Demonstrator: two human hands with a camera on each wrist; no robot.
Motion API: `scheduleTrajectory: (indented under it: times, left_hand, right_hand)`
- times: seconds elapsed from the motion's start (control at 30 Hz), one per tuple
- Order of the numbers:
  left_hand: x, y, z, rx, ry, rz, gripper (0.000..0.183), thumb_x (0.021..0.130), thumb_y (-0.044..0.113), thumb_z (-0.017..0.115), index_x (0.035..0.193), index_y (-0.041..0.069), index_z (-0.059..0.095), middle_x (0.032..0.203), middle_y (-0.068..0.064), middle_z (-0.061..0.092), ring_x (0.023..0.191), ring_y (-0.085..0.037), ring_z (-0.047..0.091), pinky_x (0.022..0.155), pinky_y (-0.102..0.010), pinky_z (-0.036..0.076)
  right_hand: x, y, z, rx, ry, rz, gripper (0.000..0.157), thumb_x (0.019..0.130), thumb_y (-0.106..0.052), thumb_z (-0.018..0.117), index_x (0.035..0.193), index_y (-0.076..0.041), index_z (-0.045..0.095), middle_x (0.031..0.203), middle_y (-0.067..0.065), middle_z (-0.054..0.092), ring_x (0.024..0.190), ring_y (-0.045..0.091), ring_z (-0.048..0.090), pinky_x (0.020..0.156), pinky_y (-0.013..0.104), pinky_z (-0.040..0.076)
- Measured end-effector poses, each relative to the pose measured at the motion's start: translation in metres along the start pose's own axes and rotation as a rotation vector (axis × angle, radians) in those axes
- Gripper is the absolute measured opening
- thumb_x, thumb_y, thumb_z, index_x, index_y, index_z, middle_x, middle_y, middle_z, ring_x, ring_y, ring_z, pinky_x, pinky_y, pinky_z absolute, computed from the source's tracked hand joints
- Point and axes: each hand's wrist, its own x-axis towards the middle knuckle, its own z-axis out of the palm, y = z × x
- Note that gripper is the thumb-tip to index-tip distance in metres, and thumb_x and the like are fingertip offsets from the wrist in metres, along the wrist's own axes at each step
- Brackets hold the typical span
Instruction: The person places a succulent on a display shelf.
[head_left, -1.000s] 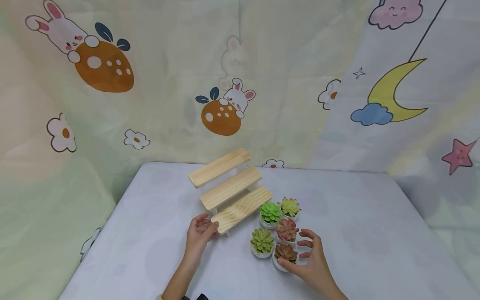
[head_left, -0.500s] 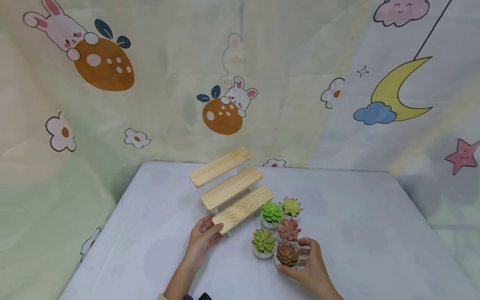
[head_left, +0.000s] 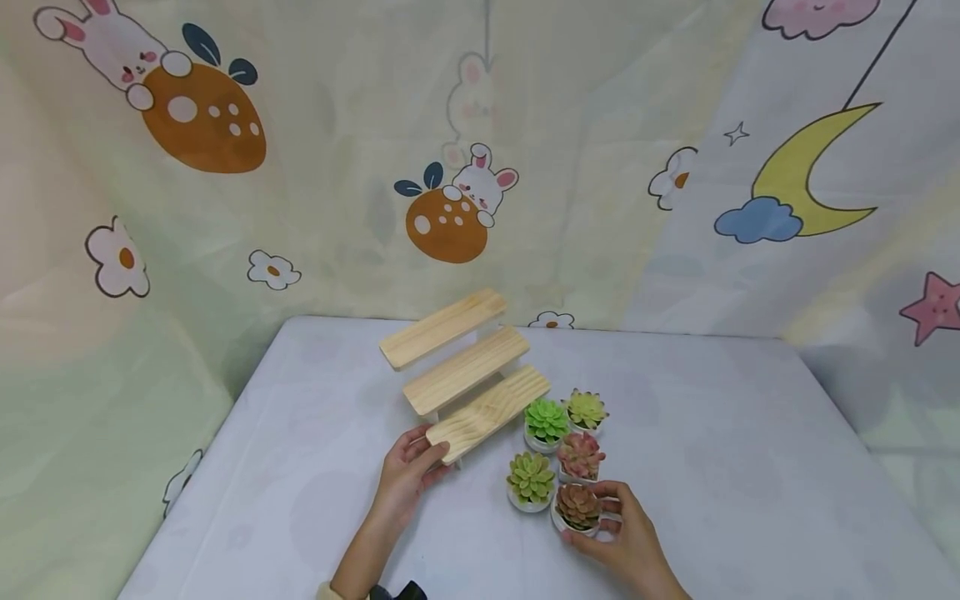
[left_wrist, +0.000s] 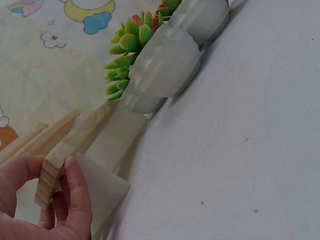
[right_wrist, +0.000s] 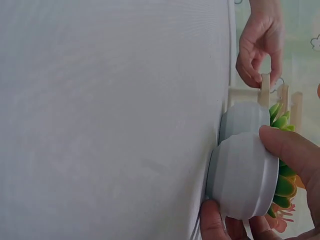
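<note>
My left hand (head_left: 407, 477) grips the near left corner of the lowest board on a three-tier wooden display shelf (head_left: 487, 414). The left wrist view shows the thumb on one face of the board (left_wrist: 49, 180) and fingers on the other. My right hand (head_left: 628, 537) holds the white pot (right_wrist: 242, 175) of a brownish-red potted succulent (head_left: 579, 506), thumb at the rim and fingers round the opposite side. That pot stands on the table, nearest to me in a cluster. Beside it are a pink-red succulent (head_left: 581, 456) and an olive-green succulent (head_left: 531, 477).
A bright green succulent (head_left: 547, 421) and a yellow-green succulent (head_left: 586, 409) stand at the back of the cluster, close to the shelf's right end. A pale cloth covers the table (head_left: 720, 450). Behind it hangs a printed curtain (head_left: 570, 167).
My right hand has closed in from the right, and its spread fingers now hold the brownish-red succulent's pot. The left hand keeps its place at the board. The head view has shifted slightly.
</note>
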Motion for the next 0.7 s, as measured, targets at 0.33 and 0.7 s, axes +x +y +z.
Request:
scheduleTrajectory:
  times: [0.33,0.7]
  left_hand:
    - [-0.0013,-0.0012,0.0012,0.011,0.008,0.030,0.053,0.089,-0.001,0.064,0.135,-0.007,0.037,0.111,-0.011,0.055,0.084,-0.013,0.064,0.074,-0.028,0.060]
    - [-0.0040,0.0016,0.0028,0.051,0.012,0.048,0.055,0.089,0.000,0.065,0.135,-0.008,0.038,0.113,-0.015,0.053,0.080,-0.015,0.065,0.073,-0.030,0.061]
  right_hand:
    - [-0.0016,0.0027,-0.0023,0.022,0.000,-0.012,0.070,0.064,-0.013,0.092,0.122,-0.001,0.054,0.119,0.013,0.058,0.103,0.023,0.061,0.077,0.027,0.057]
    - [-0.0070,0.0019,-0.0023,0.050,-0.039,-0.026,0.066,0.062,-0.016,0.093,0.118,-0.006,0.058,0.121,0.011,0.059,0.104,0.023,0.062,0.081,0.026,0.057]
